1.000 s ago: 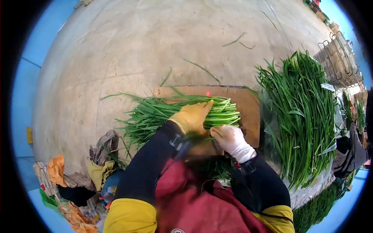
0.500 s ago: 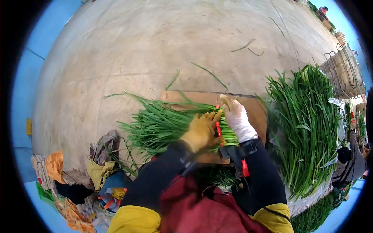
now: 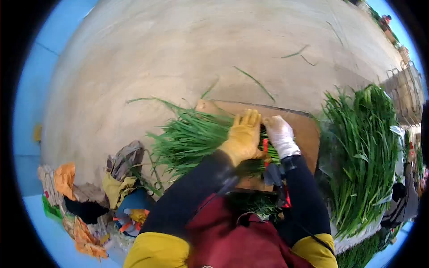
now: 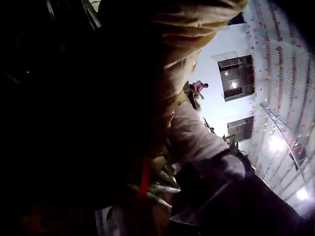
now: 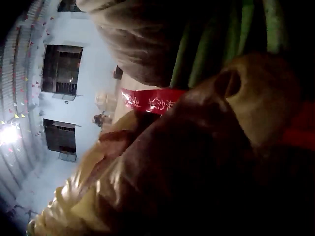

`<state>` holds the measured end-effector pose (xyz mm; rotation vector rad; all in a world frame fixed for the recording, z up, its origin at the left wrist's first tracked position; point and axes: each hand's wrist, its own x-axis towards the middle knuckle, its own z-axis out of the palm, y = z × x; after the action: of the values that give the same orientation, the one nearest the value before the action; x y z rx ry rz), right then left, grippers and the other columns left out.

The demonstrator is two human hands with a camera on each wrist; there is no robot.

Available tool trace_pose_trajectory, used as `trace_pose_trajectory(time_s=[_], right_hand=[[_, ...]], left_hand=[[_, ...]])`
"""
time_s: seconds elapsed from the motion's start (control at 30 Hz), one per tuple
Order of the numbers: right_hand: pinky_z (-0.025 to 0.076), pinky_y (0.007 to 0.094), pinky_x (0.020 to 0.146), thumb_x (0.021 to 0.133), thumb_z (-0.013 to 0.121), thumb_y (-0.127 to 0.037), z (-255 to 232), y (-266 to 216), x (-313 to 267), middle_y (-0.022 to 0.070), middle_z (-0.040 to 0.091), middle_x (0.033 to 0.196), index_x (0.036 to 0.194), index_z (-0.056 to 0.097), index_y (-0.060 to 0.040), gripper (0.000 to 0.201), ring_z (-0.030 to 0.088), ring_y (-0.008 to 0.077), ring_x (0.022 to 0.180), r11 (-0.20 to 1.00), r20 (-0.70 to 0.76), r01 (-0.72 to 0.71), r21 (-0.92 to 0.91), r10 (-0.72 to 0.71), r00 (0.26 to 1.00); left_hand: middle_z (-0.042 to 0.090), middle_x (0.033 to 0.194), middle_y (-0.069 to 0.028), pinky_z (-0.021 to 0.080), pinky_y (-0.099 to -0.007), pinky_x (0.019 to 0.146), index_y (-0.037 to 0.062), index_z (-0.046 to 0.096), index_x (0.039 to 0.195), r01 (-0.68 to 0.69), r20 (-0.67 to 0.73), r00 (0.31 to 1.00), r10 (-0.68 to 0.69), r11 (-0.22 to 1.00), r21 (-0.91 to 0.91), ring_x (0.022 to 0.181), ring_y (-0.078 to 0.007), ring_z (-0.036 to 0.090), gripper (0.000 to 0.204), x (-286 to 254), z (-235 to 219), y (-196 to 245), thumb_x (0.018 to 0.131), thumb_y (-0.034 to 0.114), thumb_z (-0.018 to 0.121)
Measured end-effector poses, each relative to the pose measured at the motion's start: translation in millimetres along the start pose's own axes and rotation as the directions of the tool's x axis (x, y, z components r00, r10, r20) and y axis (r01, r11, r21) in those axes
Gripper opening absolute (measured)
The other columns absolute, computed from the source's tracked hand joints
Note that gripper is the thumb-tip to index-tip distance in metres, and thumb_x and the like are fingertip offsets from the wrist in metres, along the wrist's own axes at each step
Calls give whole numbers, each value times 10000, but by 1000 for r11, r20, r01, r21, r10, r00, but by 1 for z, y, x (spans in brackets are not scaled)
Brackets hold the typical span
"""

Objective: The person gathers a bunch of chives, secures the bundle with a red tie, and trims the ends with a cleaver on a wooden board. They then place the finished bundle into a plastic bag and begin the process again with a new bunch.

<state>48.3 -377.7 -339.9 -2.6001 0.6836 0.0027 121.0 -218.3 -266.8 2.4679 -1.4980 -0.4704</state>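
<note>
Left hand (image 3: pixel 243 136) has slid toward the far side of the bundle of greens (image 3: pixel 192 138) since half a second ago, and now it's lying there with its fingers straight, not clutching anything. Right hand (image 3: pixel 280 134) is just beside it, fingers curled and pinching the red tape (image 5: pixel 152 100) that crosses the stems. Bundle's sitting on a brown board (image 3: pixel 306 138), with a big leafy pile (image 3: pixel 362 161) off to the right.
</note>
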Motion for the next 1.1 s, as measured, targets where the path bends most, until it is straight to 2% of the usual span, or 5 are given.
trace_pose_trajectory(time_s=[0.33, 0.47, 0.7, 0.97, 1.1], right_hand=[[509, 437, 841, 907, 577, -223, -31, -26, -28, 172, 655, 1020, 1035, 658, -69, 216, 621, 364, 976, 980, -5, 199, 17, -199, 980], [512, 447, 794, 905, 575, -203, -46, -57, -46, 180, 642, 966, 971, 652, -78, 161, 625, 377, 905, 950, -23, 311, 40, -310, 951], [508, 435, 721, 920, 582, -213, -64, -68, -106, 134, 615, 901, 937, 638, -87, 139, 611, 358, 842, 934, -179, 340, 114, -317, 931], [523, 414, 751, 924, 594, -221, -70, -56, -166, 124, 671, 935, 976, 669, -112, 141, 650, 341, 877, 922, -185, 20, 387, 57, 981], [523, 457, 743, 870, 637, -388, -64, -48, -179, 156, 681, 869, 914, 671, -99, 294, 659, 366, 846, 987, 250, -155, 39, 140, 958]], left_hand=[[625, 1200, -157, 461, -383, 949, 7, 641, 1176, 10, 400, 916, -10, 1000, 1, 1141, -311, 583, 767, -2, -4, 17, 713, 609, 746], [684, 1048, -143, 513, -394, 886, 30, 692, 1012, -48, 142, 989, 37, 996, 70, 999, -320, 651, 715, -36, -8, 32, 637, 631, 792], [651, 1126, -132, 522, -401, 853, 91, 468, 1359, 48, 174, 984, -25, 991, -126, 1012, -319, 647, 838, -36, 3, 22, 669, 383, 845], [666, 1053, -175, 513, -441, 802, 110, 503, 1332, 7, 110, 994, 15, 980, -200, 1004, -351, 636, 734, -29, 12, 17, 710, 374, 790], [653, 1086, -192, 505, -459, 825, 78, 498, 1323, -76, 64, 993, 96, 962, -261, 1012, -383, 623, 823, -36, 3, 19, 651, 421, 826]])
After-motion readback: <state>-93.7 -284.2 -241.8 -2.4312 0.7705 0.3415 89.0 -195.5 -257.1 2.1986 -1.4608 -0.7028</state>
